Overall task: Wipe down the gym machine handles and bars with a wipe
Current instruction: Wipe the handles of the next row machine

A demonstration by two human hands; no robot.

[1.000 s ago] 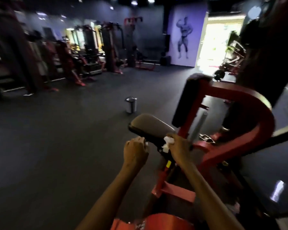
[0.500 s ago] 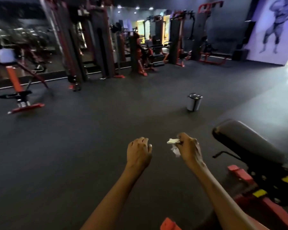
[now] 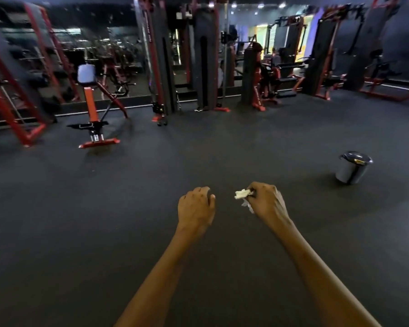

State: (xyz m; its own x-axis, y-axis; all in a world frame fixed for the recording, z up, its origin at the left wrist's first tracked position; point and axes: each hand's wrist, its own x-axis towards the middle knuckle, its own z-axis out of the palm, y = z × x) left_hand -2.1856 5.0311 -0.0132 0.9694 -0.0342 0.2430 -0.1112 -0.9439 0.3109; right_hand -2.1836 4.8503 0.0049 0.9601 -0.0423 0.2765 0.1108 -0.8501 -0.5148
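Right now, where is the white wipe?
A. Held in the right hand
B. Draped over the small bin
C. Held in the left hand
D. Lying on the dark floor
A: the crumpled white wipe sticks out from the curled fingers of the right hand, while the left hand holds nothing and the bin stands apart on the floor.

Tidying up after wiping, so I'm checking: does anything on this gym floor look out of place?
Only the small lidded bin: it stands alone on open floor, away from the machines. Nothing looks spilled or damaged.
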